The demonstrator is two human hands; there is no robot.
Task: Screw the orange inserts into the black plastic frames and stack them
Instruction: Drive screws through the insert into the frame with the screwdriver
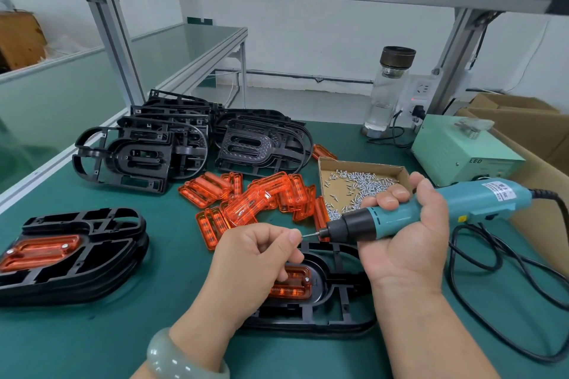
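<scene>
Now the right hand (pixel 406 243) is curled round the teal electric screwdriver (pixel 431 209), gripping it nearly level with its bit (pixel 311 234) pointing left. The left hand (pixel 255 258), fingers curled, pinches the tip of the bit between thumb and forefinger; whether a screw sits there is too small to tell. Both hands hover over a black frame (pixel 338 311) lying flat on the green worktop (pixel 154 332) at the near centre, with an orange insert (pixel 294 284) seated in its oval recess and a screw head showing at the insert's right edge. At near left lies a stack of finished frames (pixel 92 261), the top one carrying its own insert. Loose orange inserts (pixel 255 203) are heaped just beyond the hands, a cardboard tray of screws (pixel 360 181) to their right, and a pile of empty black frames (pixel 184 138) farther back.
</scene>
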